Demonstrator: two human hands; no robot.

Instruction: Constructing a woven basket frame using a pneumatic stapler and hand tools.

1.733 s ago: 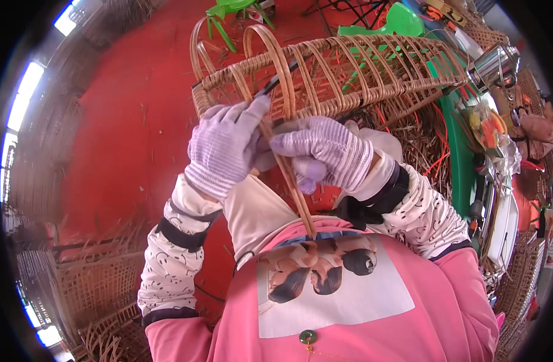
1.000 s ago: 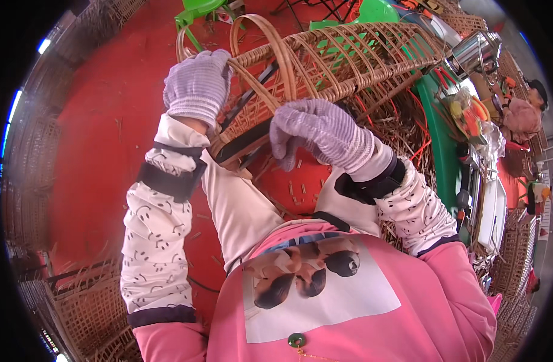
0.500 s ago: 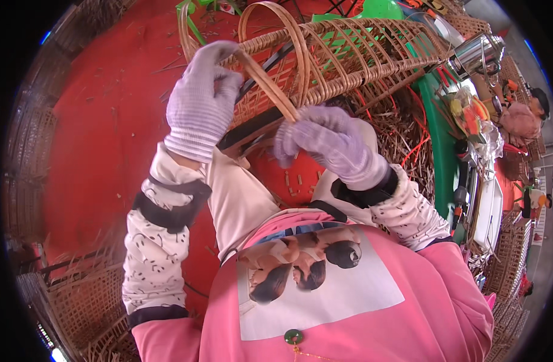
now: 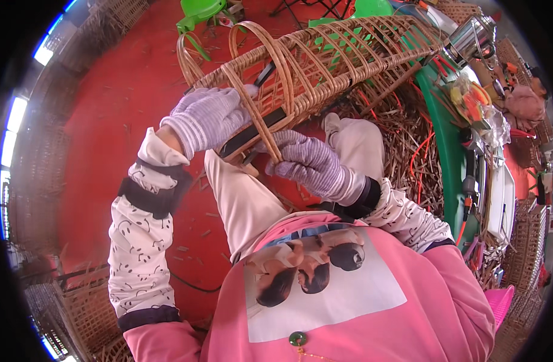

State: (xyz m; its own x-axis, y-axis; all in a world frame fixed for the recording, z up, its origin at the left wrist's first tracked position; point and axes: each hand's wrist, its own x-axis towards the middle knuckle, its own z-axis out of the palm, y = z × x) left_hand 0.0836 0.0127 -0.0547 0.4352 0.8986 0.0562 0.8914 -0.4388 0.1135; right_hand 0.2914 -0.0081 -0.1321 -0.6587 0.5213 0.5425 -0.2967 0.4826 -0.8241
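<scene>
A long wicker basket (image 4: 334,81) of brown cane lies at a slant ahead of me, with bent cane loops (image 4: 270,45) standing up at its near end. A flat cane strip (image 4: 256,120) runs from the basket's rim down toward me. My right hand (image 4: 310,166), in a striped lilac glove, is closed on the strip's lower end. My left hand (image 4: 207,117), gloved alike, is closed against the near end of the basket, its fingertips beside the strip. What its fingers grip is hidden. A dark bar (image 4: 252,133) lies under the basket end between my hands.
Cane scraps (image 4: 403,142) are heaped right of my leg, beside a green board edge (image 4: 439,145). A steel flask (image 4: 469,39) stands beyond the basket's far end. Green plastic chairs (image 4: 201,9) stand on the red floor (image 4: 125,120). Someone in pink (image 4: 524,105) is at the far right.
My left hand has come down from the strip's upper end to the basket's near end. My right hand has moved lower and left with the strip's end, which now hangs more steeply.
</scene>
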